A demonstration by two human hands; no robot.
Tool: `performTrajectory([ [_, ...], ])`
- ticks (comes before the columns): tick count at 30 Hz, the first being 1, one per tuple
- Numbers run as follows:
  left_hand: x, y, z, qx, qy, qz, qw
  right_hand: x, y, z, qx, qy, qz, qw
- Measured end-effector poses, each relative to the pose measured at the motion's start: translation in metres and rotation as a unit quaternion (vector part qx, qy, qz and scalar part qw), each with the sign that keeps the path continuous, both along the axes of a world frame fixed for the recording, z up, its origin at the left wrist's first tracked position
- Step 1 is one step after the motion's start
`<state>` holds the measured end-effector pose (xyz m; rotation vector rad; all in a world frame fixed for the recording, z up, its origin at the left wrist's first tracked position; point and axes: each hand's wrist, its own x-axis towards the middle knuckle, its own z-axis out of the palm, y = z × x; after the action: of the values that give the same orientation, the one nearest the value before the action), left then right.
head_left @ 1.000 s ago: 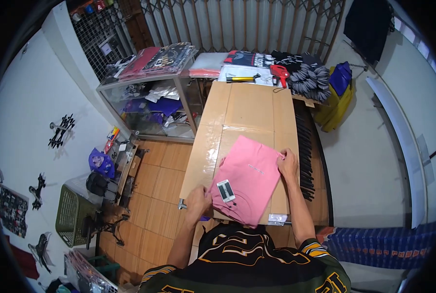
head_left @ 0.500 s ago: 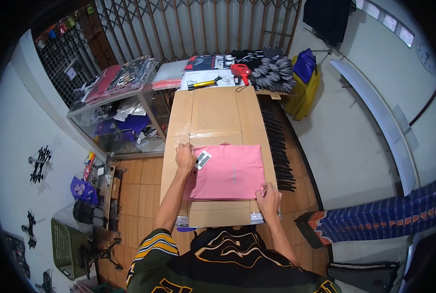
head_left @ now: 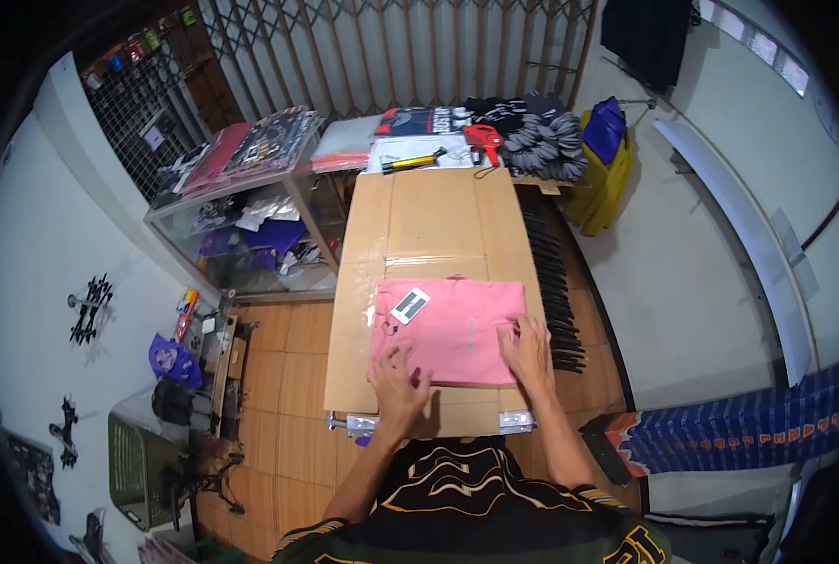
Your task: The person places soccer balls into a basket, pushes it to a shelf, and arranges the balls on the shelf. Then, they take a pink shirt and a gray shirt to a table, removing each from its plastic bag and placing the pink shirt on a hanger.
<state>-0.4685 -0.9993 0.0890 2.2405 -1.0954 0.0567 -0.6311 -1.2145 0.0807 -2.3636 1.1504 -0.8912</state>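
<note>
A folded pink garment [head_left: 457, 343] lies flat on the cardboard-covered table [head_left: 429, 216]. Near its upper left corner rests a white and dark tag [head_left: 410, 305]. My left hand [head_left: 401, 387] is at the garment's lower left corner, fingers spread and bent, holding nothing. Over the right side of the garment, my right hand [head_left: 529, 350] touches or hovers just above the cloth with its fingers apart.
Beyond the cardboard are a yellow-handled tool [head_left: 413, 163], a red tagging gun [head_left: 483, 141] and bundled grey striped cloth [head_left: 543, 146]. A glass cabinet [head_left: 250, 230] stands at the left. Black hangers [head_left: 556, 291] line the table's right side.
My left hand has moved from the garment's upper left edge down to its lower left corner and opened. My right hand has let go of the lower right corner and moved up. The view has shifted slightly.
</note>
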Motion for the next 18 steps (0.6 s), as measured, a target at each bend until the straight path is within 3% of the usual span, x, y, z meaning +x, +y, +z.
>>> performTrajectory([
  [1,-0.006,0.006,0.0,0.012,-0.025,0.001,1.0,0.01,-0.004,0.002,-0.002,0.001,0.013,1.0],
  [4,-0.011,0.017,0.0,0.084,0.043,0.043,0.995,0.033,-0.023,-0.014,-0.056,0.005,0.075,0.996],
  [7,0.006,0.02,-0.02,0.071,0.034,0.026,0.997,0.04,-0.023,-0.012,-0.033,0.065,0.09,0.993],
  [11,0.034,0.009,-0.029,0.09,0.035,0.008,0.995,0.033,-0.007,-0.014,-0.045,0.076,0.057,0.994],
  [14,0.062,-0.009,-0.052,0.067,-0.043,-0.009,0.997,0.023,0.013,-0.018,-0.054,0.075,0.025,0.995],
  [18,0.103,-0.047,-0.053,0.077,-0.016,-0.054,0.995,0.005,0.048,-0.014,-0.047,0.093,0.0,0.994],
])
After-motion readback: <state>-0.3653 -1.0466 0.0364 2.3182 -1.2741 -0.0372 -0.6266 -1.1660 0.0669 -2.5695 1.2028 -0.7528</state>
